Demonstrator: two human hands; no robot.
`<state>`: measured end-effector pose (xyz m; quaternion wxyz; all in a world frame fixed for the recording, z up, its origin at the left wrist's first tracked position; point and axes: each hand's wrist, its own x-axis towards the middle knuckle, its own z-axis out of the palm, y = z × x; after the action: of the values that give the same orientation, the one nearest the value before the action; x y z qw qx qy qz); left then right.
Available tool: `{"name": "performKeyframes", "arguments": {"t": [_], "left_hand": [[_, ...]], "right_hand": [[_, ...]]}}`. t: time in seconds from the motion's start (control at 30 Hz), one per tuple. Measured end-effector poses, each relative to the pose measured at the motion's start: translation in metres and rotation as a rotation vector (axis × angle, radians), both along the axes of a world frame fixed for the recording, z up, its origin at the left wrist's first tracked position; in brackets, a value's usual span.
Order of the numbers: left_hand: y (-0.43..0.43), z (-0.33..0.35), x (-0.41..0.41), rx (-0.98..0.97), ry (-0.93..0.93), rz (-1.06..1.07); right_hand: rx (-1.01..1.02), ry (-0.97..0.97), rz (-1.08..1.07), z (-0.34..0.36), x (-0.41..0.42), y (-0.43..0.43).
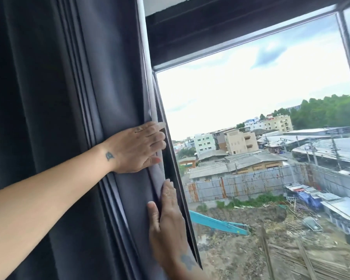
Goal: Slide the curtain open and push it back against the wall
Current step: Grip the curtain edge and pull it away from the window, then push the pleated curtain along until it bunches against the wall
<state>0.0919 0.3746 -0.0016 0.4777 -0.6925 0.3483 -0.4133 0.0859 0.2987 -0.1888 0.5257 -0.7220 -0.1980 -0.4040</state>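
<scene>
Curtain (113,98) lay bunched left of the window (251,122); left hand (135,147) pressed flat above, right hand (168,223) flat below, neither grip closed on its edge.

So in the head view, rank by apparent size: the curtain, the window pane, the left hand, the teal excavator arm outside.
1. curtain
2. window pane
3. left hand and teal excavator arm: similar here; the arm is far off, so unranked.

Matt grey cloth curtain (73,118), smooth folds
</scene>
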Motion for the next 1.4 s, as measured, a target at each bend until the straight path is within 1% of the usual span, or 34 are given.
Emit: {"name": "performKeyframes", "arguments": {"t": [0.1,0.27,0.4,0.5,0.63,0.77,0.9,0.97,1.07,1.13,1.2,1.4], "left_hand": [[0.019,-0.009,-0.001,-0.064,0.073,-0.007],[0.041,-0.016,-0.002,-0.107,0.084,0.014],[0.075,-0.020,-0.007,-0.135,0.066,0.126],[0.103,-0.022,-0.018,-0.142,0.018,0.206],[0.120,-0.022,-0.030,-0.164,0.001,0.246],[0.128,-0.026,-0.038,-0.224,0.001,0.364],[0.137,-0.028,-0.042,-0.235,-0.020,0.362],[0.139,-0.026,-0.044,-0.224,-0.031,0.364],[0.142,-0.013,-0.042,-0.087,-0.156,0.390],[0.147,-0.001,-0.039,-0.124,-0.198,0.407],[0.160,0.009,-0.034,-0.183,-0.180,0.426],[0.201,0.013,-0.025,-0.202,-0.083,0.365]], "right_hand": [[-0.049,0.021,0.008,-0.003,-0.001,0.020],[-0.125,0.065,-0.077,-0.010,-0.001,0.045],[-0.169,0.028,-0.059,-0.020,-0.004,0.072],[-0.206,0.042,0.048,-0.027,-0.006,0.091],[-0.149,0.088,0.204,-0.024,-0.006,0.111],[-0.099,0.039,0.342,-0.013,-0.010,0.125],[-0.040,-0.005,0.499,-0.004,-0.009,0.143],[0.014,-0.036,0.538,-0.006,-0.008,0.154],[0.044,-0.045,0.495,-0.010,-0.007,0.173],[0.036,-0.027,0.439,-0.011,-0.007,0.186],[0.044,-0.010,0.407,-0.011,-0.005,0.196],[0.045,-0.046,0.379,-0.010,-0.004,0.228]]}}
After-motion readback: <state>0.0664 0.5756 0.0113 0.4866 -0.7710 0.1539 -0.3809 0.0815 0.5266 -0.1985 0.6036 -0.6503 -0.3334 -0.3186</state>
